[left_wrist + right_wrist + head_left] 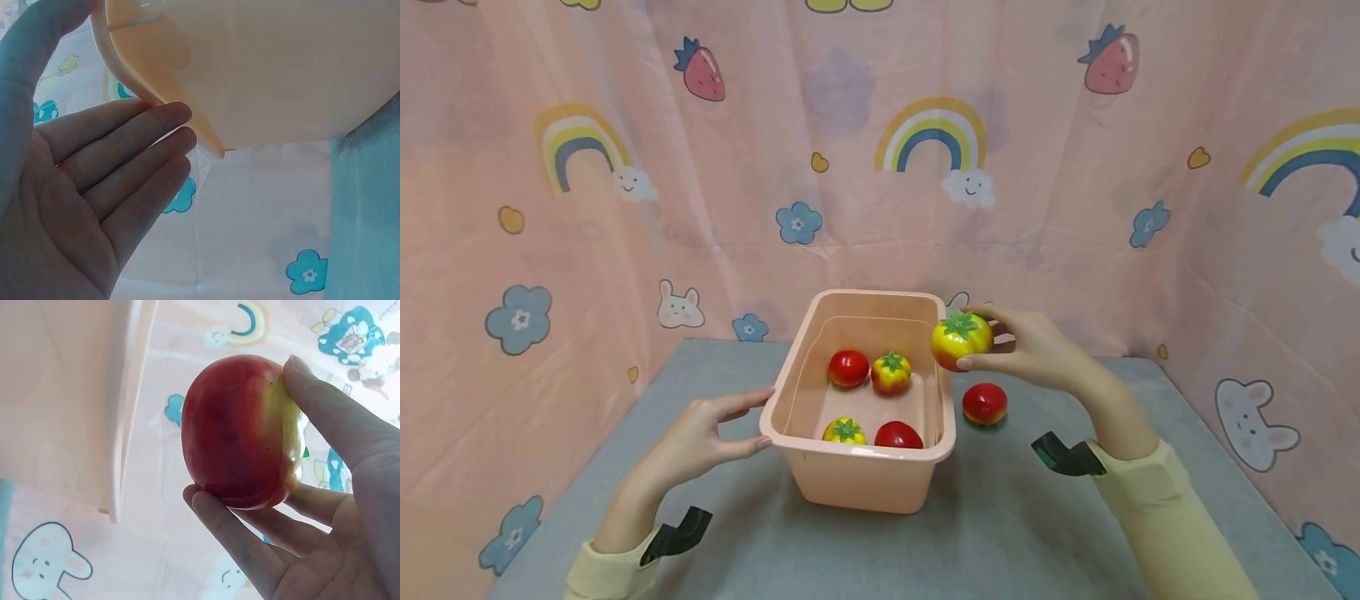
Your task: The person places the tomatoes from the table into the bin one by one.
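My right hand [1030, 348] pinches a yellow-and-red tomato [961, 335] with a green leafy top, held up beside the right rim of a pink plastic bin [865, 475]. In the right wrist view the tomato's red underside [237, 434] shows between thumb and fingers. With fingers straight, my left hand [711, 433] touches the bin's left rim near its front corner. Inside the bin lie a red tomato [848, 368], a yellow-red tomato [891, 374], another yellow-red one [845, 431] and a second red one [898, 435]; the front wall partly hides the last two.
One more red tomato [985, 404] lies on the grey tabletop [1000, 533], just right of the bin. A pink patterned curtain [1037, 267] hangs behind the table and along both sides.
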`<action>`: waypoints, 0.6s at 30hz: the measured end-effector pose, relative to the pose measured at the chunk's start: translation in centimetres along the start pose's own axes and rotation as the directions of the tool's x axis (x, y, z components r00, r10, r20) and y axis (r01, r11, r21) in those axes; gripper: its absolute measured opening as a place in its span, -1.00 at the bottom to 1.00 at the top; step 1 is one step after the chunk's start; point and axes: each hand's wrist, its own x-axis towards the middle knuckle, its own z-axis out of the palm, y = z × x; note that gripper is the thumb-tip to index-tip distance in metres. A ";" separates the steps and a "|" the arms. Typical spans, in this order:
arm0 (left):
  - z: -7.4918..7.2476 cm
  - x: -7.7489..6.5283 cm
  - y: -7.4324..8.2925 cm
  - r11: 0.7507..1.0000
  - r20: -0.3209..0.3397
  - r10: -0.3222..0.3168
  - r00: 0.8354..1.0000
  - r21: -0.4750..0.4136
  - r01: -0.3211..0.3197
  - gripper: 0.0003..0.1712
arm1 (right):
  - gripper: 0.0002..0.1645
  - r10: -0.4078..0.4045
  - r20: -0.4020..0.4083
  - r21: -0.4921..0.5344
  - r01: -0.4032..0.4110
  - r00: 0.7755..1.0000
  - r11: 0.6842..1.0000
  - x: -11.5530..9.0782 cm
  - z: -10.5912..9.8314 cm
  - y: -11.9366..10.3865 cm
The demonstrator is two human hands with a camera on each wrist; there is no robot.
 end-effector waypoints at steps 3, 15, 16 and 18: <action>0.0 0.0 0.0 1.000 -0.001 0.000 1.000 0.001 0.000 -0.29 | -0.10 -0.002 0.013 0.009 0.002 1.000 1.000 0.5 0.0 -0.2; 0.1 -0.1 -0.2 1.000 -0.003 -0.003 1.000 0.002 0.003 -0.28 | -0.12 -0.020 0.046 -0.011 0.021 0.999 1.000 2.3 0.0 -1.2; 0.1 -0.1 -0.2 1.000 -0.003 -0.002 1.000 0.002 0.002 -0.28 | -0.13 -0.028 0.047 -0.011 0.028 0.998 1.000 2.5 0.0 -1.3; 0.1 -0.1 -0.2 1.000 -0.005 -0.002 1.000 0.002 0.002 -0.28 | -0.13 -0.042 0.050 -0.014 0.042 0.998 0.999 2.7 0.0 -1.5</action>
